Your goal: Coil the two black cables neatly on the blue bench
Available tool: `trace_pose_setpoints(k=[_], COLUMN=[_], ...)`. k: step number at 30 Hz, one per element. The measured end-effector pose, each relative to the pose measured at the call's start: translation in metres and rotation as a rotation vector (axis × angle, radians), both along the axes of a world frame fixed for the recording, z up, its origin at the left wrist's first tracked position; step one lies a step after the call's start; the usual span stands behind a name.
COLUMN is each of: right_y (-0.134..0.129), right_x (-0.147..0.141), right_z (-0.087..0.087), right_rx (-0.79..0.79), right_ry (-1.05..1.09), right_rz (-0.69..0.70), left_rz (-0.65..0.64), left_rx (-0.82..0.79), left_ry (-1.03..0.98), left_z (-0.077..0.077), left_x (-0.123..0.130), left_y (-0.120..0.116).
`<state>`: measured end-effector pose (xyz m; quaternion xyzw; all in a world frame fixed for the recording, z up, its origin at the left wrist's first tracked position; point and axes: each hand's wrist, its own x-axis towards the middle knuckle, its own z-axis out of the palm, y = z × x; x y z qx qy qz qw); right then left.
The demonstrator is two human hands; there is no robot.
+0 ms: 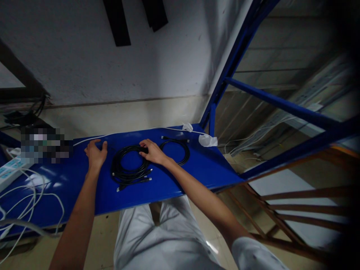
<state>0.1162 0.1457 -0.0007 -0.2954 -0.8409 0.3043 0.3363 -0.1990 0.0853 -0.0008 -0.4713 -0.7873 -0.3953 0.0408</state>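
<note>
Several black cables lie coiled in a thick ring on the blue table, their plug ends toward the front edge. My right hand is at the upper right of this ring, fingers bent round its edge. To the left of the ring, my left hand hovers over or rests on the table with thumb and fingers apart and nothing between them. A second, thinner coil of black cable lies to the right of my right hand, with two plug ends at its top.
A white power strip and loose white cords are at the left. Crumpled white pieces lie at the back right. A white cord runs along the back edge. Blue frame bars rise on the right, beside a wooden rack.
</note>
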Motion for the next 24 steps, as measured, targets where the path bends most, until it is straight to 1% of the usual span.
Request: trace_pose_setpoints(k=[4,9,12,14,17,19,21,22,23,24], right_y=[-0.001,-0.004,-0.004,-0.001,0.013,0.029,0.049,0.058,0.067,0.075], right_x=[0.000,-0.001,-0.001,0.006,0.032,0.061,0.096,0.114,0.131,0.145], right_z=[0.002,0.005,0.011,0.018,0.031,0.037,0.040,0.039,0.037,0.035], right_rx=[0.006,0.023,0.039,0.076,0.156,0.209,0.255,0.264,0.257,0.231], right_ry=[0.021,0.014,0.039,0.053,0.057,0.035,-0.045,-0.111,-0.190,-0.270], right_rz=[-0.015,-0.018,-0.042,-0.080,-0.178,-0.272,-0.357,-0.375,-0.354,-0.302], left_rz=[-0.055,-0.128,-0.165,-0.175,-0.180,-0.182,-0.188,-0.194,-0.200,-0.209], left_rx=[-0.006,-0.018,-0.010,-0.001,0.007,0.010,0.015,0.019,0.026,0.036], left_ry=[0.028,-0.003,-0.022,-0.024,-0.031,-0.039,-0.048,-0.054,-0.064,-0.078], left_z=[-0.003,-0.004,-0.005,-0.005,-0.006,-0.005,-0.004,-0.003,-0.002,-0.002], left_x=[0.003,0.009,0.012,0.014,0.014,0.014,0.014,0.015,0.016,0.018], left_y=[0.004,0.006,0.006,0.007,0.006,0.006,0.005,0.005,0.005,0.005])
